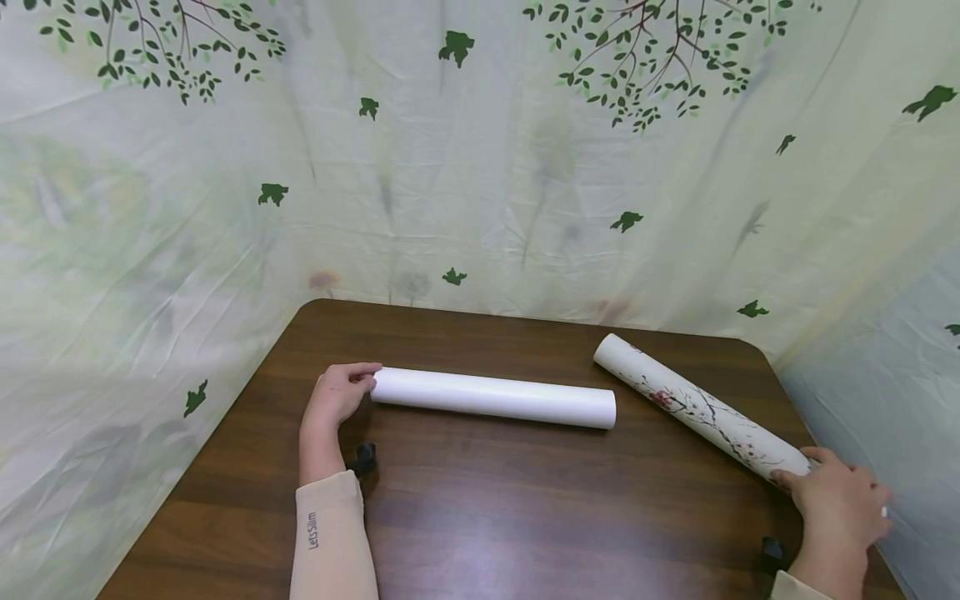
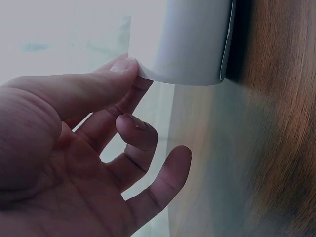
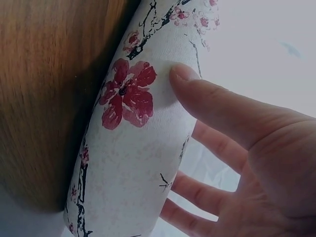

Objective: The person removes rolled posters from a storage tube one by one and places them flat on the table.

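Observation:
A plain white paper roll lies across the middle of the table. My left hand pinches the rim at its left end; in the left wrist view the thumb overlaps the edge of the roll while the other fingers curl below. To the right, a wallpaper roll printed with red blossoms and dark branches lies slanted, its far end pointing left. My right hand holds its near end, thumb on one side beside a large red flower and fingers round the other side, partly hidden.
Both rolls rest on a dark brown wooden table with rounded far corners. Pale cloth with printed leaves hangs behind and on both sides. The blossom roll's near end reaches the table's right edge.

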`<move>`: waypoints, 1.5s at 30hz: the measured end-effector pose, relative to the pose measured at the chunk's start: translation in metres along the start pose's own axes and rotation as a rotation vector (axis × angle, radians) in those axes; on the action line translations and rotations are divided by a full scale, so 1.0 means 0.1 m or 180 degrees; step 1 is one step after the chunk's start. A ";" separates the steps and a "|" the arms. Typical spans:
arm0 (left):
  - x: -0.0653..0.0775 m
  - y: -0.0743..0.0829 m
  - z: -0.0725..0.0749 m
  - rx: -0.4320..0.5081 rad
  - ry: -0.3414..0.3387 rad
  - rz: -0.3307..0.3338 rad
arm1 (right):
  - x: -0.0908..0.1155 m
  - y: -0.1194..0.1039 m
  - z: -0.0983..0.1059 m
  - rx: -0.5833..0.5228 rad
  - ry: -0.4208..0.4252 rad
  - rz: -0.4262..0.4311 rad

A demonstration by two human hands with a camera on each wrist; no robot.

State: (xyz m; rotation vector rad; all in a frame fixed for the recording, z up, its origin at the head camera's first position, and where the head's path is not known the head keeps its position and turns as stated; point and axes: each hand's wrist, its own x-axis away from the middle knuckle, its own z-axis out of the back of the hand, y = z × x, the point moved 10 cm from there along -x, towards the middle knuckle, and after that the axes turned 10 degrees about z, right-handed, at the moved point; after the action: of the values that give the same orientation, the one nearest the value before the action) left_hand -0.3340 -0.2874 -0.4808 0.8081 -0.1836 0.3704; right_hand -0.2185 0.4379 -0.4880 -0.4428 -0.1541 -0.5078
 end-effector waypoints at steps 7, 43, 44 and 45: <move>-0.02 0.01 -0.02 -0.0003 -0.0021 0.0007 | -0.08 -0.02 -0.03 0.0013 -0.0015 0.0053; -0.02 0.06 -0.05 -0.0019 0.0082 -0.0071 | -0.42 -0.76 -0.12 0.0057 0.0359 0.0767; -0.02 0.06 -0.05 -0.0013 0.0077 -0.0062 | -0.42 -0.78 -0.12 0.0050 0.0371 0.0774; -0.02 0.06 -0.05 -0.0010 0.0077 -0.0052 | -0.43 -0.79 -0.12 0.0048 0.0381 0.0779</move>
State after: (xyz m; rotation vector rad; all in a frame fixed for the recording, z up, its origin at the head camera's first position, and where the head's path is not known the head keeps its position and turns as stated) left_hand -0.3380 -0.2807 -0.4810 0.8013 -0.1550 0.3642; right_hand -0.2950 0.3893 -0.4800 -0.4090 0.0120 -0.2912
